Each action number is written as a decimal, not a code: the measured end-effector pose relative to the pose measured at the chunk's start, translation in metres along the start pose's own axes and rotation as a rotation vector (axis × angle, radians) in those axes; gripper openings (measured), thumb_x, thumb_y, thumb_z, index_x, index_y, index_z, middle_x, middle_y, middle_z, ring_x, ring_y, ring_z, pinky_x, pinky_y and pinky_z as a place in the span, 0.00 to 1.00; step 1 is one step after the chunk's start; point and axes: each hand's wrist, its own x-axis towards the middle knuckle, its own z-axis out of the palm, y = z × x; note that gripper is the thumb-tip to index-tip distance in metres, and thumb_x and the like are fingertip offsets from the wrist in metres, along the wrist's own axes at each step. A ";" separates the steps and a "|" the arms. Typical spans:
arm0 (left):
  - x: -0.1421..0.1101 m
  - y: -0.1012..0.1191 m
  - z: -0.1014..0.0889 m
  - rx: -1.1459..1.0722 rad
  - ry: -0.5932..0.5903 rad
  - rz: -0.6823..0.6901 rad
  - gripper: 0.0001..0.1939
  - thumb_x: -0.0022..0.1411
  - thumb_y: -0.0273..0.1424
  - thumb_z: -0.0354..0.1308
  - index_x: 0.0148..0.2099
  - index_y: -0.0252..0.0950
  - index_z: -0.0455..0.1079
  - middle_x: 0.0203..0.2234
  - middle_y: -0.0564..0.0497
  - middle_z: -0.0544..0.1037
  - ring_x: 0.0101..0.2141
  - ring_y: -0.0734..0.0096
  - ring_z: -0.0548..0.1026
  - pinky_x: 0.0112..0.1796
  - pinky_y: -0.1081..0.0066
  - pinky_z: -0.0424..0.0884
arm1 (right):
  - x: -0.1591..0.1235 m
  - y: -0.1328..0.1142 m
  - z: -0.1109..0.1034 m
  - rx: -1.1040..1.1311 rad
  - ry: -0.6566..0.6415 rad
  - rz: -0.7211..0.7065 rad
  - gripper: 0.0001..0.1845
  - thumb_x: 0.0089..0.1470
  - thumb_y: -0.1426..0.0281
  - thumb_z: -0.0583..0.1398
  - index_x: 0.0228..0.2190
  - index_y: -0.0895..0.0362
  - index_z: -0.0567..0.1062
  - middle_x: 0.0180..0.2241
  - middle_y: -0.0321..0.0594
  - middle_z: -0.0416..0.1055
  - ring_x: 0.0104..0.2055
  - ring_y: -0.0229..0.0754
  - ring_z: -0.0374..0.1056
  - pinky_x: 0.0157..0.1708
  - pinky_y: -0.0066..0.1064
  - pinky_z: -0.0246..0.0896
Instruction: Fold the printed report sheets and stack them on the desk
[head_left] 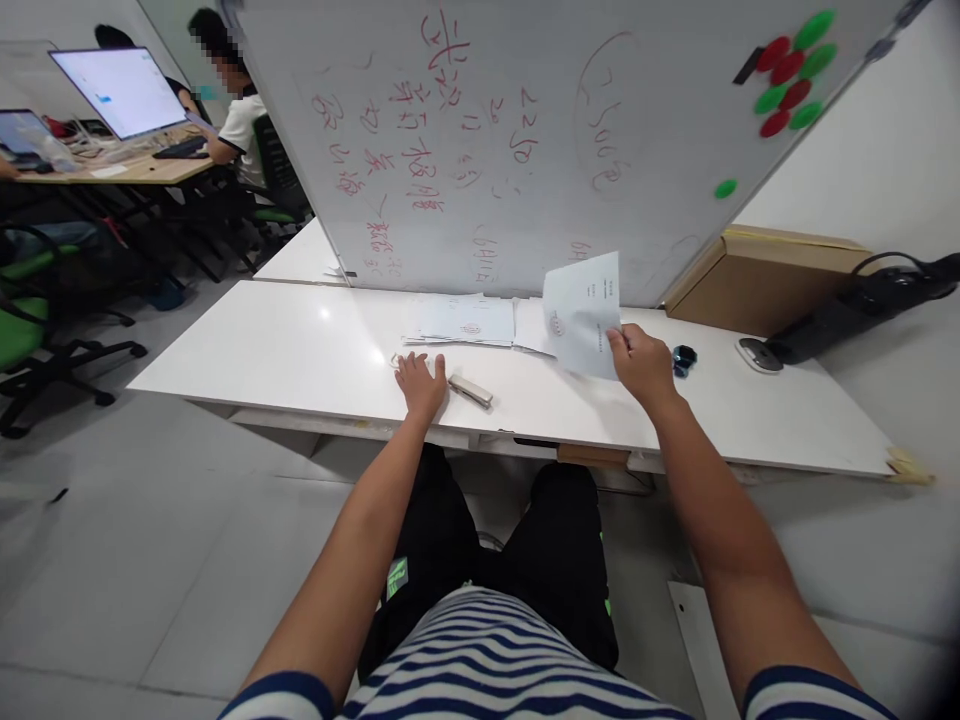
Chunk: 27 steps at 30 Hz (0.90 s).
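Right fingers (616,338) pinch right edge of printed sheet (581,320), raised over bench (262,340). Left fingers (409,368) spread, palm down; grip on anything beneath, cannot tell. Stapler (471,390) just beside, at three o'clock; paper stack (466,318) at one.

One-sided pinch could let sheet droop or crease; low sweep toward nine could skew stack. Left wrist bumping stapler could send it off near edge at six. Whiteboard (660,100) limits reach at twelve; bench runs on toward nine.

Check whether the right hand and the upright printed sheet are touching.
Touching. The head view shows the right hand closed on a side edge of the printed sheet, its digits overlapping the paper.
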 end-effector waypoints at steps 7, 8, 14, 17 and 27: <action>-0.033 0.016 -0.026 -0.384 0.113 0.279 0.27 0.66 0.49 0.40 0.53 0.34 0.65 0.58 0.39 0.63 0.65 0.57 0.45 0.62 0.55 0.42 | -0.052 -0.044 -0.042 0.695 0.265 0.166 0.20 0.56 0.52 0.54 0.26 0.55 0.68 0.23 0.34 0.67 0.28 0.38 0.63 0.26 0.28 0.56; -0.048 0.026 -0.028 -0.468 0.077 0.306 0.28 0.65 0.50 0.41 0.53 0.34 0.65 0.58 0.39 0.63 0.64 0.57 0.47 0.62 0.55 0.42 | -0.064 -0.054 -0.039 0.834 0.332 0.247 0.20 0.56 0.50 0.54 0.28 0.55 0.69 0.26 0.35 0.69 0.31 0.38 0.65 0.28 0.28 0.59; -0.124 0.093 -0.022 -1.125 -0.644 0.115 0.30 0.61 0.50 0.51 0.60 0.40 0.60 0.55 0.43 0.68 0.55 0.58 0.66 0.54 0.57 0.62 | -0.144 -0.110 0.014 1.560 0.137 0.673 0.24 0.47 0.49 0.62 0.36 0.55 0.71 0.33 0.39 0.74 0.33 0.40 0.71 0.33 0.33 0.68; -0.118 0.099 -0.008 -1.254 -0.670 -0.121 0.29 0.54 0.45 0.61 0.54 0.37 0.66 0.49 0.43 0.74 0.49 0.58 0.72 0.51 0.59 0.66 | -0.169 -0.113 0.037 1.522 0.049 0.754 0.24 0.45 0.50 0.63 0.34 0.57 0.73 0.29 0.39 0.75 0.32 0.41 0.72 0.33 0.33 0.67; -0.080 0.068 0.027 -0.966 -0.745 -0.185 0.24 0.48 0.43 0.65 0.44 0.33 0.73 0.34 0.47 0.79 0.32 0.65 0.75 0.33 0.66 0.71 | -0.180 -0.064 0.064 1.153 -0.298 0.687 0.26 0.44 0.48 0.62 0.30 0.59 0.77 0.33 0.45 0.76 0.33 0.43 0.71 0.28 0.31 0.65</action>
